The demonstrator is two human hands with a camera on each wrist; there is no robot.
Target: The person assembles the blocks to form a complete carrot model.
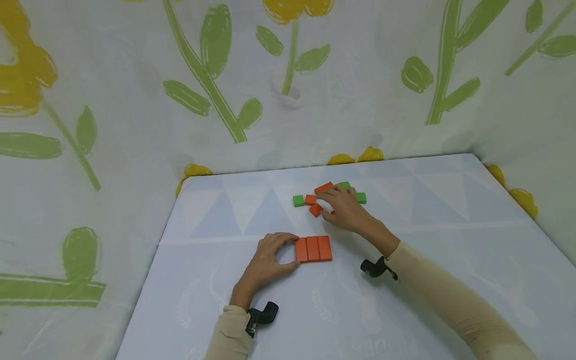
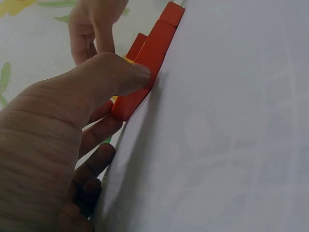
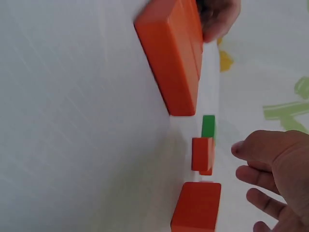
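Three long orange blocks [image 1: 313, 249] lie side by side in a row near the table's middle. My left hand [image 1: 291, 250] pinches the row's left end between thumb and forefinger; the thumb [image 2: 120, 72] presses the orange row [image 2: 149, 58]. Farther back lies a loose cluster: a green block [image 1: 298, 201], small orange blocks [image 1: 310, 199] [image 1: 316, 210], a longer orange one [image 1: 324, 188] and another green block [image 1: 361, 198]. My right hand [image 1: 331, 201] hovers over this cluster with loose fingers, holding nothing. In the right wrist view the right hand [image 3: 263, 169] is beside a small orange block [image 3: 202, 153].
The table [image 1: 450, 225] is covered with a pale blue-white cloth. Flower-printed fabric walls [image 1: 135, 100] close it in at the back, left and right. Small black cameras [image 1: 375, 267] sit on both wrists.
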